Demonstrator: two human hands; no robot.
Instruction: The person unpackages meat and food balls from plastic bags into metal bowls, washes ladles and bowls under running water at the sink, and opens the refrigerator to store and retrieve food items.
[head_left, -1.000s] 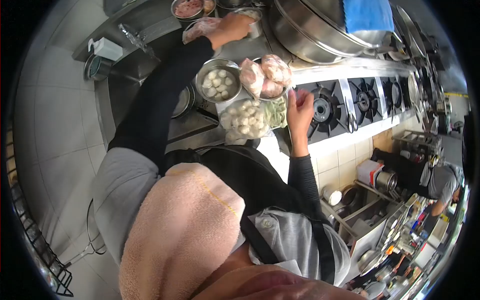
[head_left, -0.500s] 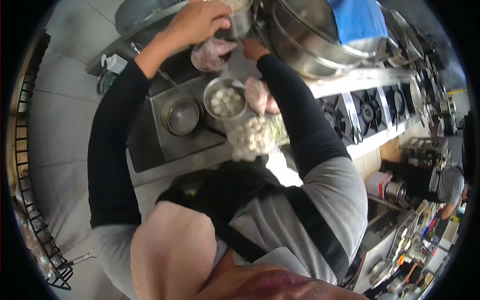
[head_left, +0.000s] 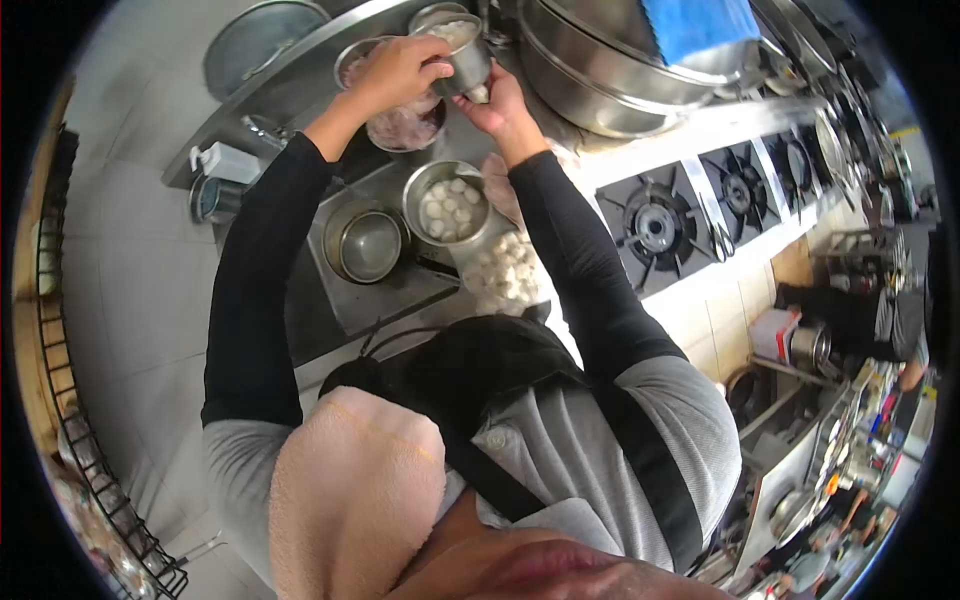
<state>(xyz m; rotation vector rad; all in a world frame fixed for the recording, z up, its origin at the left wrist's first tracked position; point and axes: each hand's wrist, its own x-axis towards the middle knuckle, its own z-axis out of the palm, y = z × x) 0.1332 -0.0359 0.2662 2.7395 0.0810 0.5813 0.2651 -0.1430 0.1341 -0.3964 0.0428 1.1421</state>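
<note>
My left hand (head_left: 405, 72) is closed on a metal pot (head_left: 465, 72) with pale contents, its fingers at the rim and side. Just under the pot is my right hand (head_left: 502, 108), palm turned up, with a small whitish lump (head_left: 480, 93) between thumb and fingers; whether it also bears the pot I cannot tell. Below my left wrist sits a metal bowl of pinkish meat (head_left: 405, 125), partly in plastic. Nearer to me stand a metal bowl (head_left: 410, 205) with several white balls (head_left: 450, 208) and a bag of pale pieces (head_left: 505, 272).
An empty-looking metal pot (head_left: 370, 245) stands in the sink (head_left: 340, 300) beside a faucet (head_left: 262, 130). A large steamer pot (head_left: 590, 80) with a blue cloth (head_left: 700, 30) is at the back right. Gas burners (head_left: 655, 228) line the right. Another person (head_left: 890, 320) is farther off.
The metal pot has come down slightly, with my left hand still on it. My right hand has turned from a fist to palm up, showing the whitish lump. The camera view has shifted.
</note>
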